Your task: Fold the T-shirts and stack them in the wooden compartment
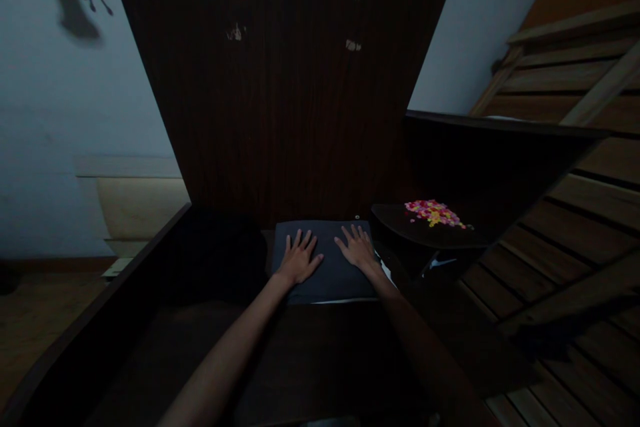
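Observation:
A flat dark grey rectangular item (327,273), perhaps folded cloth or a folder, lies against the tall dark panel in the middle of the view. My left hand (299,260) rests palm down on its left half, fingers spread. On the right half my right hand (358,248) lies flat too, fingers apart and pointing forward. A thin pale edge shows along the item's near side. Something white (385,267) sticks out beside my right wrist. Neither hand is gripping anything.
A dark bundle (215,260) sits left of the grey item. To the right, small pink, red and yellow pieces (434,212) lie on a curved dark shelf (395,223). The tall dark wooden panel (300,113) rises behind. Wooden slats (590,207) stand at the far right.

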Available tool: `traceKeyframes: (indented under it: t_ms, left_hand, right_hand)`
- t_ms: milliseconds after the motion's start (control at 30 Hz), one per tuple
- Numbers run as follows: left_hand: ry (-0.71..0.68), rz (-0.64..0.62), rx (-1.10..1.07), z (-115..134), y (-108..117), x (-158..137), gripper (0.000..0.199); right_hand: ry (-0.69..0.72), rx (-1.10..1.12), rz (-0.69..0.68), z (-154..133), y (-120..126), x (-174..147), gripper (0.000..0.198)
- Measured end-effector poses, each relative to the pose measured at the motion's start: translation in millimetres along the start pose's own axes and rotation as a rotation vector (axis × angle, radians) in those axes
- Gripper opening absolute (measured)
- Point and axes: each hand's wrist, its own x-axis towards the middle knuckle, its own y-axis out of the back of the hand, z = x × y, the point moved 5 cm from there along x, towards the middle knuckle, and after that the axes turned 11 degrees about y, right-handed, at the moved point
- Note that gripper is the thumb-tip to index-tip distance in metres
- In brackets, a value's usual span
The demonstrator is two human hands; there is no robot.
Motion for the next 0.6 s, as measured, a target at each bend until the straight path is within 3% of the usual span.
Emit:
traceKeyframes:
  t_ms: [100,367,600]
  left_hand:
    - [-0.073,-0.018,-0.021,14,-11,-13,0.074]
    - [-0.052,0.02,-0.01,15,-18,-19,0.074]
    - [0.109,0.081,-0.035,16,-19,-33,0.066]
  right_hand:
    - [-0.016,-0.038,0.038,4,-2,0,0.069]
    - [-0.033,-0.035,0.001,7,-9,2,0.07]
    - [-0.031,-0.043,-0.004,7,-11,3,0.07]
